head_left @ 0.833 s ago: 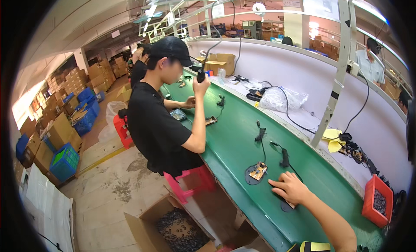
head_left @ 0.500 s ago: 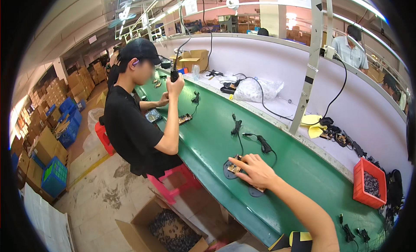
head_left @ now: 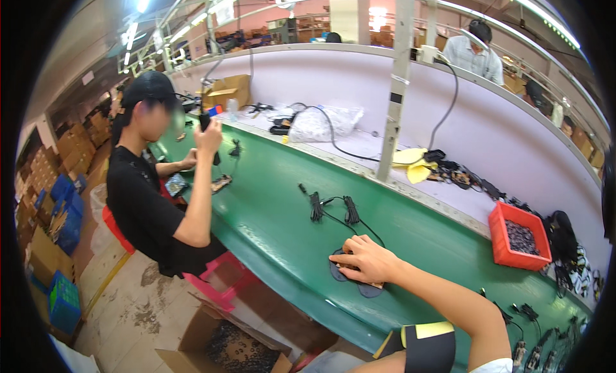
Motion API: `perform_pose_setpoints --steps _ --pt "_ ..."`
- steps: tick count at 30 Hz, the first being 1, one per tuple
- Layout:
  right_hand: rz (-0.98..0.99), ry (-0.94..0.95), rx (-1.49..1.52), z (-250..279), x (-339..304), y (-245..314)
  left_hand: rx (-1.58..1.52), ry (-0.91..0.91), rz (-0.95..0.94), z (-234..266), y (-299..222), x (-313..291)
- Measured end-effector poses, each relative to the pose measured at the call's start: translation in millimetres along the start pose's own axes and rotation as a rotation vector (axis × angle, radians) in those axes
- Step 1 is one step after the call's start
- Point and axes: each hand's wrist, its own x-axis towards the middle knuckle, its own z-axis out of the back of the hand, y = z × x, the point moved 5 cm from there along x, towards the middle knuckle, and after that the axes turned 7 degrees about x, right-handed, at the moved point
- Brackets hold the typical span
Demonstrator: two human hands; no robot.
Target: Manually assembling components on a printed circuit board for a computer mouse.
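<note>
My right hand (head_left: 366,259) reaches across the green bench, its fingers bent down over a small brown circuit board (head_left: 347,266) on a dark rounded base (head_left: 337,274). Thumb and fingertips press at the board's edge; the palm covers part of it. Under the heel of the hand, a second dark base (head_left: 370,290) shows. Two bundled black cables (head_left: 314,207) lie beyond the hand, their leads running back to the pieces. Low in the picture, bare skin, seemingly my left hand or forearm (head_left: 385,363), touches a black sheet with a yellow strip (head_left: 428,347). Its fingers are hidden.
A co-worker (head_left: 151,193) in black sits on the left, holding a dark tool. A red bin (head_left: 521,261) of small dark parts stands at right. More cabled parts (head_left: 529,338) lie near right. A metal post (head_left: 394,97) rises at the bench's back; an open carton (head_left: 244,347) is below.
The view has swung right. My right fingers have bent down over the board, which has slid toward the near base. The two cable bundles now lie closer together. More of the black-and-yellow sheet shows.
</note>
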Motion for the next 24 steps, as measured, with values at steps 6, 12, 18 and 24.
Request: perform_pose_setpoints --steps 6,12,18,24 --pt "-0.01 0.031 0.029 38.7 -117.5 9.4 -0.11 -0.11 -0.07 -10.2 24.2 -6.5" --pt "-0.103 0.051 -0.051 78.7 -221.0 37.4 -0.145 -0.036 -0.009 -14.8 30.0 2.1" --pt "-0.627 -0.728 0.123 110.8 -290.2 81.8 -0.123 0.024 0.0 -20.7 38.2 -2.4" --pt "-0.954 -1.244 1.007 37.5 -336.5 175.1 -0.02 0.052 0.004 -24.4 49.8 -8.6"
